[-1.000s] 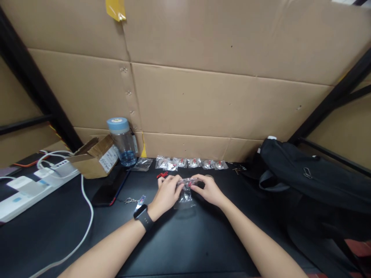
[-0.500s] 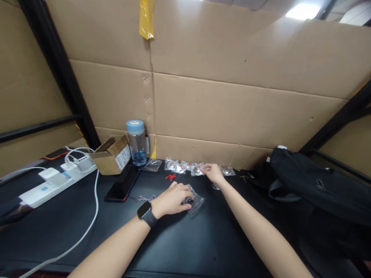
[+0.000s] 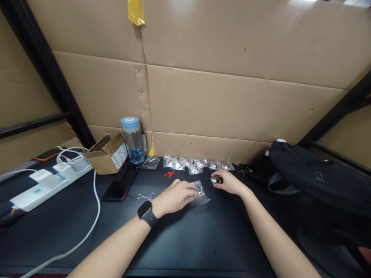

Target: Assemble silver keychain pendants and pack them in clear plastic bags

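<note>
Fingers, head view: those of the right hand are closed around a shiny round piece at the black tabletop, to the right of a clear bag. Those of the left hand lie loosely bent over the bag; whether they pinch it cannot be told. Grip the round piece lightly by its rim; its glossy surface may slip. Steady the bag with flat fingertips, as thin film probably slides. Obscured: the round piece's far side, behind the right fingers, and the bag's left edge. Glare hides the bag's contents and mouth. Both forearms are cut off below.
</note>
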`<action>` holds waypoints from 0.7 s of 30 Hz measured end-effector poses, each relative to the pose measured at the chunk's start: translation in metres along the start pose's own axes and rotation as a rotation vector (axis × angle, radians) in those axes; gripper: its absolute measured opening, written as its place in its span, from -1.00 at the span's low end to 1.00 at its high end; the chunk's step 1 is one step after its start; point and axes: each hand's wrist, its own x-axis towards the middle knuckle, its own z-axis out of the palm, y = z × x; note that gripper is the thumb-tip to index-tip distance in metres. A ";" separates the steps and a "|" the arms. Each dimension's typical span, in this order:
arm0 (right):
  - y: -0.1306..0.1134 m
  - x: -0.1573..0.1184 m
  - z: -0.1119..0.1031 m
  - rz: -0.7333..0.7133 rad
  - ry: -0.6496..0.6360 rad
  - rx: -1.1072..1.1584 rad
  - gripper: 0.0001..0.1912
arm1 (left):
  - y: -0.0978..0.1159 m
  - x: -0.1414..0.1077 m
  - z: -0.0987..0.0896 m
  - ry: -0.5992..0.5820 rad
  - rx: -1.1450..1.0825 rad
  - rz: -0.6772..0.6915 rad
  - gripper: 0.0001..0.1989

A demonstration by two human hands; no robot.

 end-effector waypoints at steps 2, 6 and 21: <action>0.000 -0.008 0.001 0.012 0.024 0.043 -0.70 | -0.012 -0.001 -0.010 0.120 0.094 -0.123 -0.76; 0.000 -0.013 0.006 0.000 0.068 0.081 -0.73 | -0.046 -0.005 -0.024 0.265 0.302 -0.338 -0.84; -0.017 -0.020 -0.002 -0.048 0.245 0.220 -0.67 | -0.066 0.005 -0.003 0.323 0.484 -0.410 -0.76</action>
